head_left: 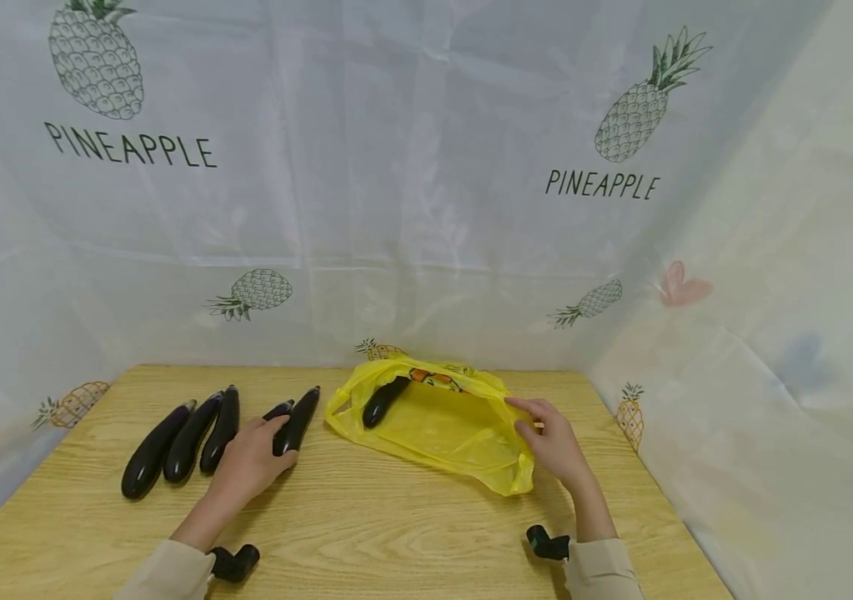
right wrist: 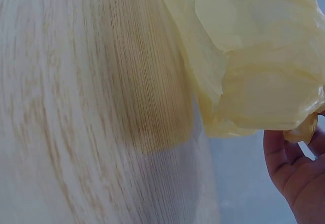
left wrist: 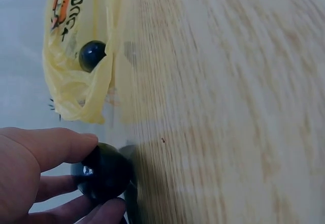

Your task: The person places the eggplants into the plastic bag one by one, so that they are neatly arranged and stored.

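Note:
My left hand (head_left: 252, 460) holds the rightmost loose eggplant (head_left: 304, 414), thumb on one side and fingers on the other. In the left wrist view its dark, glossy rounded end (left wrist: 104, 173) shows between them. Another eggplant (head_left: 279, 409) lies just behind the fingers, partly covered by them. A thin yellow plastic bag (head_left: 441, 429) lies with its mouth spread wide, and one eggplant (head_left: 381, 406) rests inside at its left. At the bag's right edge my right hand (head_left: 555, 442) pinches the plastic; the right wrist view shows a bunched bit (right wrist: 303, 128) between the fingers.
Three more eggplants (head_left: 147, 454) lie side by side at the left of the wooden table (head_left: 366, 533). Behind the table hangs a pale sheet (head_left: 411, 208) printed with pineapples, and similar sheeting closes both sides. Each wrist wears a small black device (head_left: 546, 543).

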